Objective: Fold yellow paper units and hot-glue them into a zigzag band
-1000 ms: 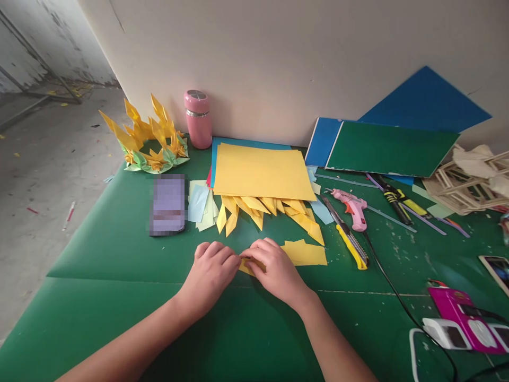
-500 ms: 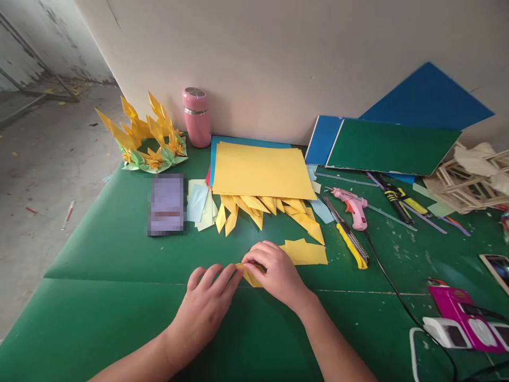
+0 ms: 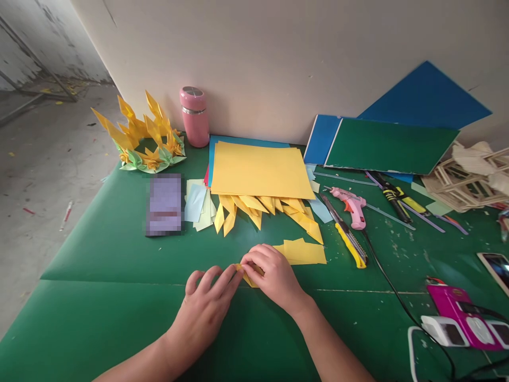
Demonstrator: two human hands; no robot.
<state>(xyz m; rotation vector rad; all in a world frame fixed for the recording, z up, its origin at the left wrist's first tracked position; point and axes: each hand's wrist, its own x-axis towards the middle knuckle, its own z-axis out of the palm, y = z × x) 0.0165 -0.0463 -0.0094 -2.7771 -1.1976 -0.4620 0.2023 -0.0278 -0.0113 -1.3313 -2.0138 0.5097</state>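
My right hand (image 3: 272, 276) is curled over a small folded yellow paper piece (image 3: 248, 277) on the green table (image 3: 111, 249), its fingers pinching the fold. My left hand (image 3: 207, 307) lies just left of it, fingers stretched forward, fingertips touching the piece's left end. Most of the piece is hidden under my right hand. Flat yellow paper squares (image 3: 304, 251) lie just right of my right hand. Beyond them is a row of folded yellow paper points (image 3: 262, 209) and a stack of yellow sheets (image 3: 260, 171).
A yellow-and-green paper crown (image 3: 141, 140) and a pink flask (image 3: 194, 116) stand at the back left. A phone (image 3: 164, 204) lies left of pale paper scraps. A yellow utility knife (image 3: 348, 239), pink glue gun (image 3: 352, 204), its cable, and blue and green boards (image 3: 382, 146) lie at right.
My left hand has slid back toward me and opened out, its fingertips now at the piece's left end. My right hand has stayed on the yellow piece.
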